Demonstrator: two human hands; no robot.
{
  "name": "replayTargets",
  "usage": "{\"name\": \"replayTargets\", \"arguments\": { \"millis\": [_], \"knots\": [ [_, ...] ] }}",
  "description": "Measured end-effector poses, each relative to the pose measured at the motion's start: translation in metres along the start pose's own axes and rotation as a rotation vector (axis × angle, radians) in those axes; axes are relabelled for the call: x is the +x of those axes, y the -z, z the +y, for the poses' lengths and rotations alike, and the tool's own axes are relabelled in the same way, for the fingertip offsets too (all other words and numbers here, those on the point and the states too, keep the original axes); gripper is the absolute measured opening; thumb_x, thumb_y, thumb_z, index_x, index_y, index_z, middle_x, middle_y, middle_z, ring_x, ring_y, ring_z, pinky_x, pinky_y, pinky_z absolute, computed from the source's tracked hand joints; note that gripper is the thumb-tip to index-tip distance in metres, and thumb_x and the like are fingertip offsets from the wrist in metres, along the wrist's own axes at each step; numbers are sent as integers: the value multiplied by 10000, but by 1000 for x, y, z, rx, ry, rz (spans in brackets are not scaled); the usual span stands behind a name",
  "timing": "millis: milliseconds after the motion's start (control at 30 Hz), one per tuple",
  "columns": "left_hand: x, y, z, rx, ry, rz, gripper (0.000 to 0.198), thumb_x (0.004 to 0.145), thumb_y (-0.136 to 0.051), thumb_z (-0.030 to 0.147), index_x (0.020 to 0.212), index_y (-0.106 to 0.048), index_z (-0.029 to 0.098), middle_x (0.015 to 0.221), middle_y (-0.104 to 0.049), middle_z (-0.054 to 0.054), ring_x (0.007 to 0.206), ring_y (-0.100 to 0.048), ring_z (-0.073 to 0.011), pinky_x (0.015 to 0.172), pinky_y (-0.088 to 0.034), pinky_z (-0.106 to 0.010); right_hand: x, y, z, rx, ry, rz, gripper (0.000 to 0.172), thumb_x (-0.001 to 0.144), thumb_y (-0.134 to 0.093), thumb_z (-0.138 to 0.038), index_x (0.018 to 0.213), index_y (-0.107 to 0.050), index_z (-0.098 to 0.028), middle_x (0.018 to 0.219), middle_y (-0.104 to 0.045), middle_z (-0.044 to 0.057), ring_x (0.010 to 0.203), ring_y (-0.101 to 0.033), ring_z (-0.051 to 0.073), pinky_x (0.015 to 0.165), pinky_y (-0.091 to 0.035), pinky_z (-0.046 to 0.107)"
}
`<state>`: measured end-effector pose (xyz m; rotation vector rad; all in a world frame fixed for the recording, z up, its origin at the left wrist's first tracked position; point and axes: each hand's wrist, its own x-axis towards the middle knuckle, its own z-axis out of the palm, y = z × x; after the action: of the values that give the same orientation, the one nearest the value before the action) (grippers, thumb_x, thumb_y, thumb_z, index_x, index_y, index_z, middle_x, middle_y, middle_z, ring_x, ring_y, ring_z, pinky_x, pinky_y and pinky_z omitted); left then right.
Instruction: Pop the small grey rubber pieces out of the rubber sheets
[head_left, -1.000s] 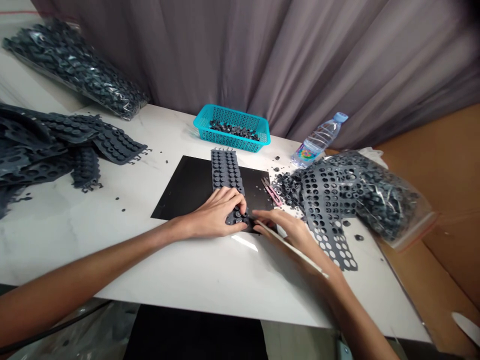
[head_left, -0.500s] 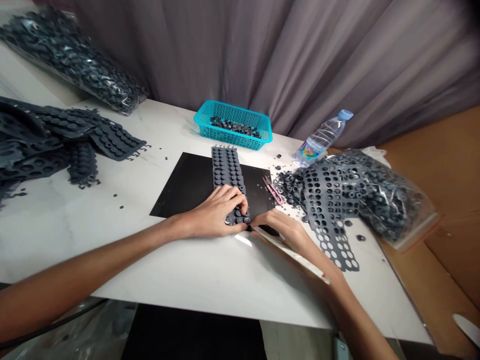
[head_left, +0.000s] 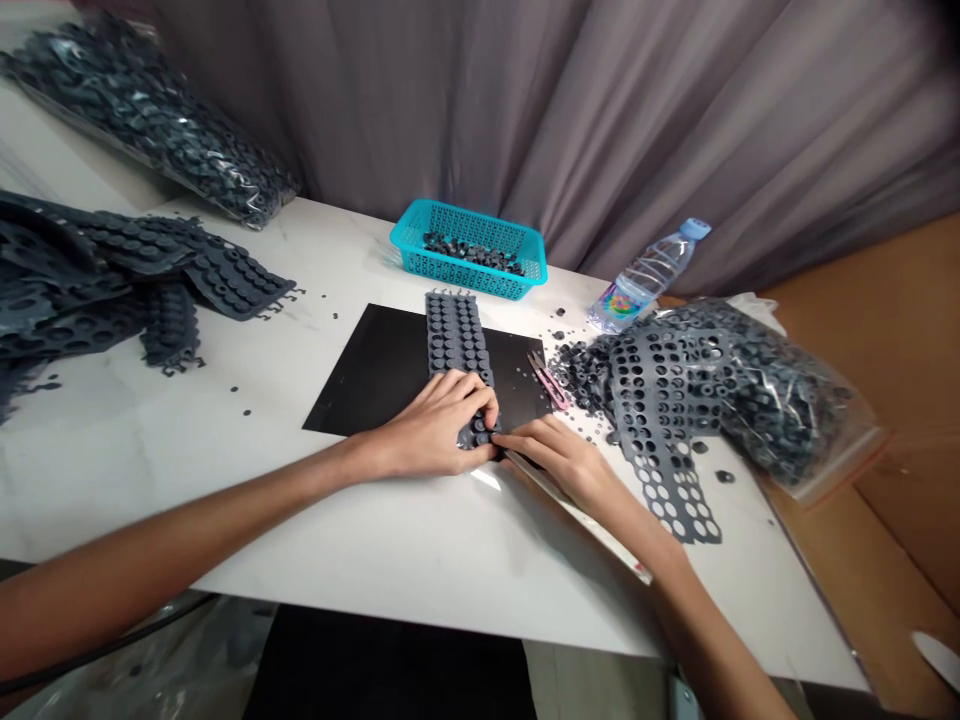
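A strip of dark grey moulded rubber point(head_left: 456, 335), set with rows of round raised pieces, lies on a black mat point(head_left: 375, 365). My left hand point(head_left: 442, 425) lies over its near part, fingers bent and gripping it, covering several rows. At the strip's near end, the fingers of my right hand point(head_left: 559, 455) are pinched together beside my left thumb; what is between them is hidden. Under the right hand and wrist runs a long, thin pale piece point(head_left: 600, 535), its kind unclear. Pink-handled thread snips point(head_left: 549, 380) lie on the mat's right edge.
Behind the mat stands a turquoise basket point(head_left: 469, 280) holding small dark pieces. On the right are a water bottle point(head_left: 649, 275), a punched-out rubber sheet point(head_left: 664, 440) and a filled plastic bag point(head_left: 795, 400). More rubber sheets point(head_left: 135, 270) and another bag point(head_left: 157, 120) are left.
My right hand's fingers have shifted slightly left and up, closer to my left thumb and over the strip's near corner. The left hand stays on the strip.
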<state>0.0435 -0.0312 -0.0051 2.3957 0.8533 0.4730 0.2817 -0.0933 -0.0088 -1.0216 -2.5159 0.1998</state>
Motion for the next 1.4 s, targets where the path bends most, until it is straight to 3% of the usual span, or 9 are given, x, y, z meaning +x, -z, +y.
{"name": "replayTargets", "arguments": {
  "millis": [333,567,767,933,1167,1400],
  "knots": [
    [3,4,10,-68,126,-72,202,891,-623,377,1004,-504,258,1139,-525,-23,1144,-448,-269,1019,-376,-447,4,-9,-6,-128,-4,35,213,1086,-490,-265,1212,-615,-149,1043,-695,120,921,-645,250,766,-564,372],
    [6,4,13,-72,156,-96,189,877,-620,326,1010,-506,255,1134,-508,-30,1147,-436,-275,1020,-372,-463,6,-16,-8,-94,-76,86,219,1108,-438,-330,1202,-574,-186,1046,-686,110,925,-640,243,751,-549,368],
    [4,3,8,-79,117,-95,224,913,-608,401,1055,-512,257,1145,-510,-38,1155,-434,-284,1024,-367,-468,4,-18,-13,55,-228,159,203,1094,-451,-287,1235,-558,-188,1028,-642,103,945,-614,240,809,-537,386],
    [3,1,5,-96,107,-77,251,909,-625,403,1086,-508,269,1157,-522,-34,1149,-443,-282,1018,-376,-452,3,-5,-14,123,-351,185,203,1084,-483,-304,1236,-573,-205,1055,-643,100,960,-612,236,864,-521,393],
    [-4,4,-3,-45,-60,-20,274,936,-639,402,1132,-519,254,1172,-551,-52,1125,-466,-265,1008,-391,-421,6,18,-28,345,-383,36,213,1065,-541,-341,1197,-660,-224,1022,-683,63,895,-649,194,813,-534,323],
    [-4,21,-8,-99,-133,-114,266,898,-687,447,1073,-608,263,1155,-589,-48,1149,-489,-264,1026,-405,-417,-2,25,-18,349,-430,48,207,1029,-615,-411,1072,-690,-222,983,-718,52,844,-658,191,774,-542,314]
  ]
}}
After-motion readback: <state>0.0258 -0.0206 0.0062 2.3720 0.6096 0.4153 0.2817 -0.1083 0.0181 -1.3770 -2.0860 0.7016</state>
